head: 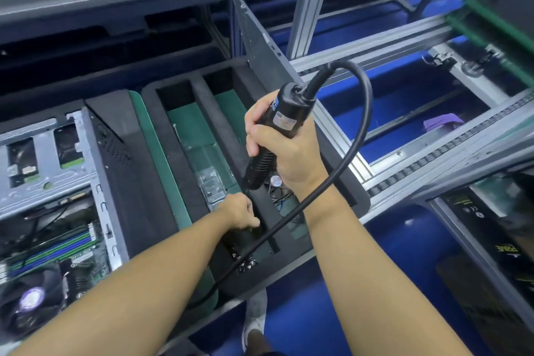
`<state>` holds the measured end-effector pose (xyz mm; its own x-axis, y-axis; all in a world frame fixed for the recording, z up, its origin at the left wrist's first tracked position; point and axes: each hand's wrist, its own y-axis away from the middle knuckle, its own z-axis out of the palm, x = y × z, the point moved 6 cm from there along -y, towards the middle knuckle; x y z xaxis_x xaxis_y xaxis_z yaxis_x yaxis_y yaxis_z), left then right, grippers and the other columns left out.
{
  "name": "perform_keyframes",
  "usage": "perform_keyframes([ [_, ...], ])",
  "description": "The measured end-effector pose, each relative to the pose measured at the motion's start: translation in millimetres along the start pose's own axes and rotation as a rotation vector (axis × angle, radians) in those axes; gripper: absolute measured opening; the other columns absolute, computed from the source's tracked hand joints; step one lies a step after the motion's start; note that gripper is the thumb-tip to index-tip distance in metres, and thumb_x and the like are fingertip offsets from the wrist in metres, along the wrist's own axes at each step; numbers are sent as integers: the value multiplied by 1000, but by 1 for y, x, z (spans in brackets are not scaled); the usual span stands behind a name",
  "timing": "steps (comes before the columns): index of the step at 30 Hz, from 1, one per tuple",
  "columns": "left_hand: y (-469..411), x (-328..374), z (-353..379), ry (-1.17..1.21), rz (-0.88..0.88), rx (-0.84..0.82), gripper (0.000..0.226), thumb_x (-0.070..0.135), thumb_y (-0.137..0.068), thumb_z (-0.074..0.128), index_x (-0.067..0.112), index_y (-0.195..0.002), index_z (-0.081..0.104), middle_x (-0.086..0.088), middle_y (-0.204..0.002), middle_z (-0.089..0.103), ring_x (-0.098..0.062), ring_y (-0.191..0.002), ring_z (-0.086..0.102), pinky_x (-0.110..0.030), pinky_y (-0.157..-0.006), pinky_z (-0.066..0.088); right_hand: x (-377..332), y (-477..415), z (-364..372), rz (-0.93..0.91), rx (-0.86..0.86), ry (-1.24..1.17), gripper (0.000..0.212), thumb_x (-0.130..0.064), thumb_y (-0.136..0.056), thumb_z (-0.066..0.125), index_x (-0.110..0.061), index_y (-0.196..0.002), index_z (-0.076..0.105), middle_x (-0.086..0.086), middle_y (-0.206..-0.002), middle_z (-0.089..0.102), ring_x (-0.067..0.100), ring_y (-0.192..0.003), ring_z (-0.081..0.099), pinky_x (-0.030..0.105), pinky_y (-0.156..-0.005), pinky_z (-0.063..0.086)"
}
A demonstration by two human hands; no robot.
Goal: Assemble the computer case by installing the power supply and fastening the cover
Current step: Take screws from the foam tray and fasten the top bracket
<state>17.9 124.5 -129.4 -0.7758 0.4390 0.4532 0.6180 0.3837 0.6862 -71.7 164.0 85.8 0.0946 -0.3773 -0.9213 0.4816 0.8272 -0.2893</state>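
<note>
My right hand [289, 153] grips a black electric screwdriver [284, 114], held upright with its tip pointing down into a black foam parts tray [157, 136]. The tool's cable [364, 113] loops right and down across the tray. My left hand [238, 211] reaches into the tray's near compartment with its fingers curled downward and its fingertips hidden. Small dark screws [244, 264] lie in that compartment, closer to me than the hand. The open computer case [89, 159] lies at the left with its board and fan showing. A grey cover panel [257, 43] stands upright behind the tray.
A clear plastic bag [212, 182] lies in the tray's middle slot. An aluminium conveyor rail [433, 173] runs along the right, with a black boxed unit [476, 228] below it. The blue floor and my shoe [255, 315] show beneath the bench edge.
</note>
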Motion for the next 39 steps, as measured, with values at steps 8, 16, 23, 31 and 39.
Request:
perform_keyframes([
  [8,71,-14,-120,1152,197,55,10,-5,-89,64,4,-86,63,-7,-66,66,-12,-59,63,-23,-64,58,-56,-48,66,-148,-59,-96,20,-5,-76,62,-24,-80,67,9,-69,58,26,-50,50,37,-57,43],
  [16,149,-94,-171,1519,490,204,16,8,-83,67,7,-94,77,-9,-88,69,-14,-78,67,-24,-76,58,-81,-75,170,-184,-183,-221,16,-7,-74,60,-21,-80,65,10,-76,57,23,-49,50,34,-58,42],
  [23,178,-138,-180,1634,521,329,15,-2,-97,54,-1,-104,67,-13,-92,70,-17,-80,69,-23,-73,59,-69,-74,238,-190,-284,-188,18,-7,-74,60,-23,-80,65,11,-75,56,23,-48,51,35,-57,43],
  [31,195,-157,-185,1572,547,343,19,-4,-98,51,-5,-106,68,-11,-85,67,-16,-75,65,-22,-71,59,-58,-73,262,-156,-299,-217,17,-6,-74,60,-20,-81,65,10,-76,57,23,-48,50,33,-55,45],
  [39,195,-166,-182,1342,548,396,26,4,-99,53,11,-97,78,-6,-85,68,-15,-77,64,-27,-80,55,-52,-65,266,-145,-325,-160,18,-7,-73,59,-23,-77,66,10,-73,57,24,-48,51,34,-57,45],
])
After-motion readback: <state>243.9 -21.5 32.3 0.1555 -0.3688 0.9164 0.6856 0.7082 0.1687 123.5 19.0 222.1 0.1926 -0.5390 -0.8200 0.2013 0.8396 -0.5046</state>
